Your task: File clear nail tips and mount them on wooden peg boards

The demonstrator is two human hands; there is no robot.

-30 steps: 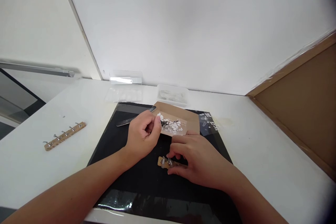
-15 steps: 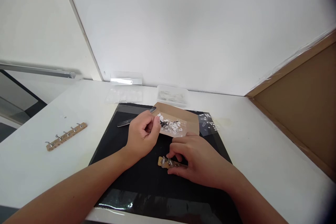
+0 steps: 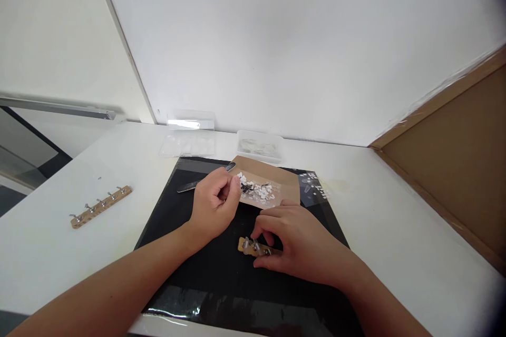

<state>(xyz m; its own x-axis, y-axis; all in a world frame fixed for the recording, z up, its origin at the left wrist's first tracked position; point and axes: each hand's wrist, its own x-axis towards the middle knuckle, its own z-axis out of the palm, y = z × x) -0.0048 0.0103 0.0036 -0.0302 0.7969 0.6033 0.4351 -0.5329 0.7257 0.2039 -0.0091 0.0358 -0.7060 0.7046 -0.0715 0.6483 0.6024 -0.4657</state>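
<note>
My left hand is closed in a pinch beside the brown paper tray; whatever its fingers may hold is hidden. White scraps and some dark bits lie in that tray. My right hand curls around a short wooden strip, thumb along the near side and fingers at the far side. Metal clips stand on the strip, and clear nail tips sit at its left end. The palm covers its right end. Behind my left hand lies a dark nail file, partly hidden.
A second wooden strip with several metal clips lies on the white table at left. At the back are an open clear box and a translucent container. Small white pieces lie at the black mat's right corner.
My right thumb and fingers have parted slightly, so more of the clips on the strip shows. My left hand stays almost still.
</note>
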